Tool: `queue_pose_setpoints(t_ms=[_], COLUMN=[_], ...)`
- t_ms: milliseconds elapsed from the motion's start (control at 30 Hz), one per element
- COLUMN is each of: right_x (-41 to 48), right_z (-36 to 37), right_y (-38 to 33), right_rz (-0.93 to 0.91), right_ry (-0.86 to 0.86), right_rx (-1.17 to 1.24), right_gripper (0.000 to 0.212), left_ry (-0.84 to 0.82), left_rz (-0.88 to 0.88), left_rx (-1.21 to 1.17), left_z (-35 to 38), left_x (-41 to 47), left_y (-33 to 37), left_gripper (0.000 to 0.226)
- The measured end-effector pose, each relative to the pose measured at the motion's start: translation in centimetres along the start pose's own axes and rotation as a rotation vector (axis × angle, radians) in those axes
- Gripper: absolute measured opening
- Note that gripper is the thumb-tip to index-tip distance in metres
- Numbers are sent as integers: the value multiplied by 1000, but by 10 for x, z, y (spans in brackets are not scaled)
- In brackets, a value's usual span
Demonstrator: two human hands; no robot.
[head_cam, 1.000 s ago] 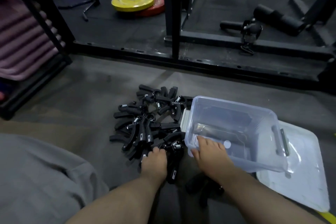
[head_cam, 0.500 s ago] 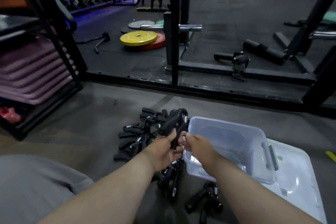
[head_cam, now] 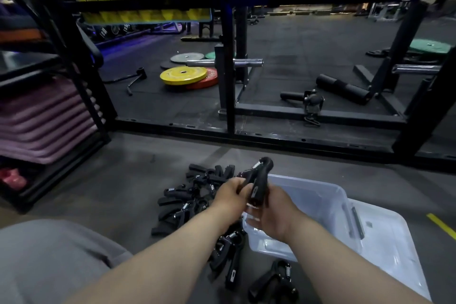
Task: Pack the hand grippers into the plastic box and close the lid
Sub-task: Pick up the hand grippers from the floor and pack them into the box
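A pile of black hand grippers (head_cam: 195, 195) lies on the grey floor in front of me. One black hand gripper (head_cam: 260, 180) is held up above the pile, spring end upward. My left hand (head_cam: 230, 196) grips one handle and my right hand (head_cam: 274, 212) wraps the other. Just right of my hands sits the clear plastic box (head_cam: 328, 207), open, with nothing visible inside. Its white lid (head_cam: 399, 249) lies flat beneath and to the right of it. More grippers (head_cam: 274, 281) lie near my forearms.
A black rack frame (head_cam: 229, 57) runs across the floor behind the pile, with yellow and red weight plates (head_cam: 187, 76) beyond it. A shelf of purple mats (head_cam: 42, 121) stands at the left. My grey-clad knee (head_cam: 49, 261) fills the lower left.
My left hand lifted a gripper from the pile and my right hand left the box rim to take its other handle. The camera tilted up, showing more of the gym.
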State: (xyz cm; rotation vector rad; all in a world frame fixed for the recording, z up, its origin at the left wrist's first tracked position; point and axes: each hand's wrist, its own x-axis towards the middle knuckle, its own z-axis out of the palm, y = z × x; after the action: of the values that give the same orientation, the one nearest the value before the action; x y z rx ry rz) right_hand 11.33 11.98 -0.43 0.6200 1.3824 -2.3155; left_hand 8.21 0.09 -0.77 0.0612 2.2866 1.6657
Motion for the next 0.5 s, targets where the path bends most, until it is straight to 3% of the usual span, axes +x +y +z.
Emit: queue_pose_setpoints(t_ms=[67,133,200,300,400,500], right_x=[-4,-8,-11,-14,-8,8], right_z=[-5,-8,-10,-14,-23,-48], right_y=[-5,-9,-12,-16,-19,-10], right_rz=[-30,-88,-137,-138,-99,-72], right_ry=[-16,-14,36,148,301,487], right_rx=[154,161,-30,-355,-371,-364], right_gripper=[60,50,28,17,15,15], left_ry=[137,191,132,41,-127,-242], left_rz=[107,172,178,182,122,-22], left_rx=[137,175,184,218,300,385], left_z=[4,8,12,14,12,11], left_x=[-5,-4,-1,3,6,14], left_y=[3,-1,-8,-16,-15,-28], left_gripper=[8,17,31,43,56,54])
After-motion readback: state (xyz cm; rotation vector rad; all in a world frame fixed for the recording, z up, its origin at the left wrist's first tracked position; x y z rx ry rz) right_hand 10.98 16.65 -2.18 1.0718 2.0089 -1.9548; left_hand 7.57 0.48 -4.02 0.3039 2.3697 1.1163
